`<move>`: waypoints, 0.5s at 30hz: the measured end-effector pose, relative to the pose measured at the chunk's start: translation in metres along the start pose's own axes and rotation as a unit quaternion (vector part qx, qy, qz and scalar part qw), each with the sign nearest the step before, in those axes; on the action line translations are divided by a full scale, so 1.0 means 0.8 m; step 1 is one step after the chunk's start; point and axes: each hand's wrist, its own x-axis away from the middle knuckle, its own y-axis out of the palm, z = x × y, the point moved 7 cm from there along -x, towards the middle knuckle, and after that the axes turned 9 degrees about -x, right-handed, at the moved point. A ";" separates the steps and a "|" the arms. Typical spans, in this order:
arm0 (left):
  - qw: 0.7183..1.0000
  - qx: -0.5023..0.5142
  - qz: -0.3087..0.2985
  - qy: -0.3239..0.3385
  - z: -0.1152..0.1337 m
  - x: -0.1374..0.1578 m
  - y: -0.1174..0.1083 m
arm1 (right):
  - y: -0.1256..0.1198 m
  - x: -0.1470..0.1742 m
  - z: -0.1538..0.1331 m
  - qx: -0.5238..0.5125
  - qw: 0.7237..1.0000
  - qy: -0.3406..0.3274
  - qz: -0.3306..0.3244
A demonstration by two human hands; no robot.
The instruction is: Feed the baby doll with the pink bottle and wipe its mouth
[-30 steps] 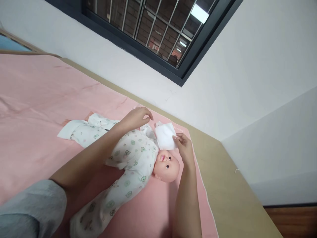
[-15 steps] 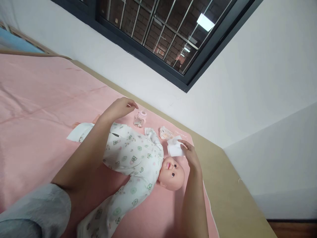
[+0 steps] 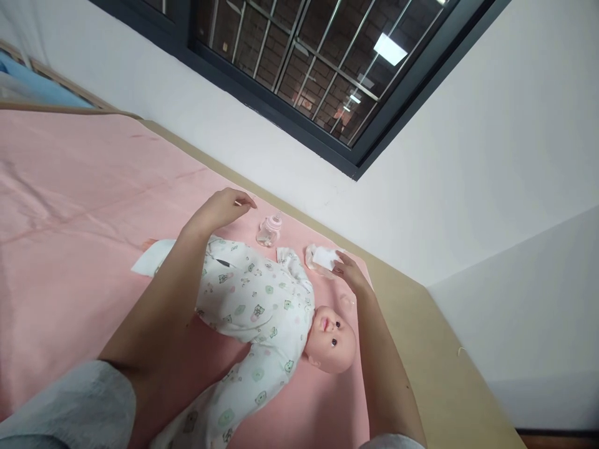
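A baby doll (image 3: 332,340) lies on its back in a white patterned sleepsuit (image 3: 257,305), its head toward the right. My right hand (image 3: 349,272) is beyond the head, its fingers closed on the edge of a folded white tissue (image 3: 324,258). That tissue lies over a small soft packet (image 3: 311,257), partly covering it. My left hand (image 3: 227,207) hovers above the mat near the doll's lower body, fingers loosely curled with a gap and nothing seen in them. A small clear baby bottle with a pink collar (image 3: 269,231) stands just right of its fingertips.
A pink mat (image 3: 70,187) covers most of the tan table (image 3: 435,374). Near the doll's head is a small clear object (image 3: 346,302) that I cannot make out. Behind the table is a white wall (image 3: 281,156) with a dark-framed, barred window (image 3: 355,159).
My right hand has carried the tissue away from beside the doll's head, back onto the packet. A small clear object now shows near the head. My left hand is nearly unmoved.
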 end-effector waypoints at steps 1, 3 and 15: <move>1.000 0.001 0.000 0.000 0.000 0.000 0.000 | -0.003 -0.001 0.003 0.003 1.000 0.008 0.002; 1.000 0.000 -0.001 -0.002 -0.001 0.000 0.000 | -0.009 0.000 0.007 0.005 1.000 0.016 0.007; 0.999 -0.035 -0.041 0.004 -0.002 -0.005 0.010 | -0.049 0.043 0.013 -0.087 0.993 -0.026 0.076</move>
